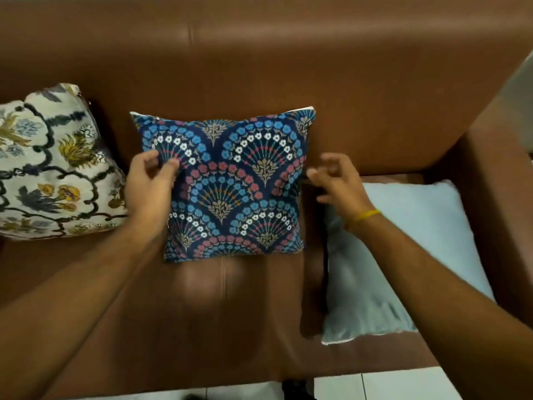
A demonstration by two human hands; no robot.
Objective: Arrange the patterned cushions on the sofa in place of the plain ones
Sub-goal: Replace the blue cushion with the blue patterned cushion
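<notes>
A dark blue cushion [230, 180] with fan-shaped flower patterns leans against the backrest of the brown leather sofa [288, 67], near the middle. My left hand [150, 183] pinches its left edge, thumb on the front. Just off the cushion's right edge, my right hand [337, 180] hovers with fingers apart, blurred, holding nothing. A cream cushion [52, 168] with yellow and grey flowers leans at the left end. A plain pale blue cushion [403, 255] lies flat on the seat at the right, partly under my right forearm.
The sofa's right armrest [496, 197] rises beside the pale blue cushion. White floor tiles [375, 385] show along the bottom edge in front of the seat. A bare strip of seat [225, 298] lies below the blue cushion.
</notes>
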